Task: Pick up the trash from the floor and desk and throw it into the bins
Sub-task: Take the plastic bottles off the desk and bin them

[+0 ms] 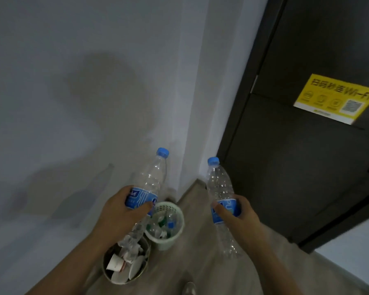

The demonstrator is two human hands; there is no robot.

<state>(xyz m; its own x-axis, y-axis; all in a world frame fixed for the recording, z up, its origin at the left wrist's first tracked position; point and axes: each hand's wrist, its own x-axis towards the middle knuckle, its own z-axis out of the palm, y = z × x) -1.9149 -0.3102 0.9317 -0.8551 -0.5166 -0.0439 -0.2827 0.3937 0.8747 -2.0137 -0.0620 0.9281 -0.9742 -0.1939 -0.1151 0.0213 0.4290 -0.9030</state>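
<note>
- While both bins held rubbish, the left grip [124, 207] was wrapped round the label of one clear bottle [151, 179] and the right grip [237, 213] round the label of a second bottle [218, 184]. Both bottles were blue-capped, looked empty, and were held in the lower middle of the frame.
- Judged from this, two pieces had been collected but not yet dropped. The desk was out of view, so what remained there could not be told.
- The green bin [167, 241] at lower centre held bottles. The round bin [105, 265] just beside it, toward the lower left, held paper cups and scraps.
- Both bins stood on the floor [200, 262] close against the wall [94, 103], with the dark door [296, 167] at right. Open floor lay between the bins and the door, beneath the right grip.
</note>
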